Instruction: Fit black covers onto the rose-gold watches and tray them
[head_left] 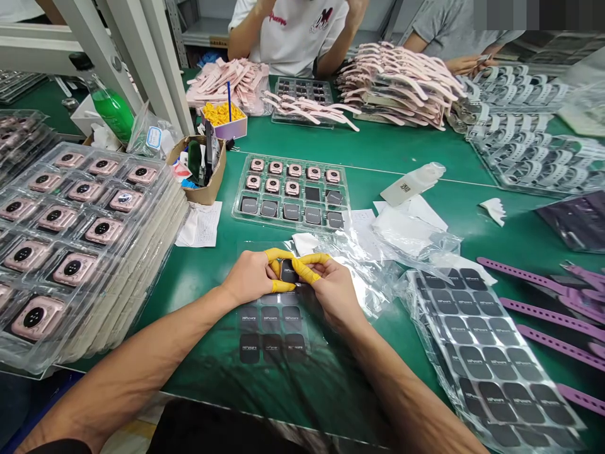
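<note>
At the far side of a green table [179, 359], pink straps [394, 82] are heaped near a person [293, 44] in a white shirt. Small yellow items [216, 113] are held in a small box [235, 130], with a blue stick [229, 101] stood among them. At the left, a bottle [111, 110] of green liquid is placed near a cardboard box [215, 188]. Purple straps [543, 312] are laid at the right edge, and pale curved straps [539, 135] are arranged beyond.

Landmark: middle tray [240, 192], on table [363, 148]. Open carton [212, 189] just left; large tray stack [137, 284] farther left. Strap heap [231, 82] behind-left, strap pile [397, 85] behind-right. Sticker sheet [271, 317] in front. Sticker stack [496, 359] front-right; loose straps [539, 309] right of that.
</note>
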The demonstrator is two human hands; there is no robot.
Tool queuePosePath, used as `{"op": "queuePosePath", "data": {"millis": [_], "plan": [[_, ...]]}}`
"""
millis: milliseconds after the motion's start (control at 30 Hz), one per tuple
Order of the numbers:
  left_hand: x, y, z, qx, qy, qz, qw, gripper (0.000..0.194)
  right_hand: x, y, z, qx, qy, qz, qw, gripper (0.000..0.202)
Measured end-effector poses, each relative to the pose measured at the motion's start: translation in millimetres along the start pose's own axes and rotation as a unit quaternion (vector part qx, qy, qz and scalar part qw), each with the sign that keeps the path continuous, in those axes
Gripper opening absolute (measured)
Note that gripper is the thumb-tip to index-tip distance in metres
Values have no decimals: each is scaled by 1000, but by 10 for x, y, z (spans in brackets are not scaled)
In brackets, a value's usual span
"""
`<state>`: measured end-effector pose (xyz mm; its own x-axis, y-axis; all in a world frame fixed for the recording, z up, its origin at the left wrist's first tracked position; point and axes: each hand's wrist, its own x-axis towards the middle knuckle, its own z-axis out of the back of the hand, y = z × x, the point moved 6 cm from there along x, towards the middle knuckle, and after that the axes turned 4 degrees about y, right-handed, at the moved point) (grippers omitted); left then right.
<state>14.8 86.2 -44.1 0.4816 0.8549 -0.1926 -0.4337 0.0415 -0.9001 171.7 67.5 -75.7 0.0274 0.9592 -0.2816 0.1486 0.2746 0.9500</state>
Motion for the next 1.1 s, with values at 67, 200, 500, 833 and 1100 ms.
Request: {"op": "queuePosePath", "data": {"millis": [67,200,500,833,1100], "plan": [[-4,-7,2,2,1,0,1000,49,-4,-4,-12,-2,1,4,1000,36],[10,-13,4,2,-5,-6,1000,48,-13,28,-11,-36,-11,26,999,40],[-58,37,361,-321,-143,-23,936,64,-157,293,-220,-445,41,270,853,25],[1793,-508,491,332,-105,-47,936,57,-206,181,-443,-617,98,353,696,21],[2083,-631,762,546,18,-61,835,42,-257,239,-453,-616,106,359,693,22]]}}
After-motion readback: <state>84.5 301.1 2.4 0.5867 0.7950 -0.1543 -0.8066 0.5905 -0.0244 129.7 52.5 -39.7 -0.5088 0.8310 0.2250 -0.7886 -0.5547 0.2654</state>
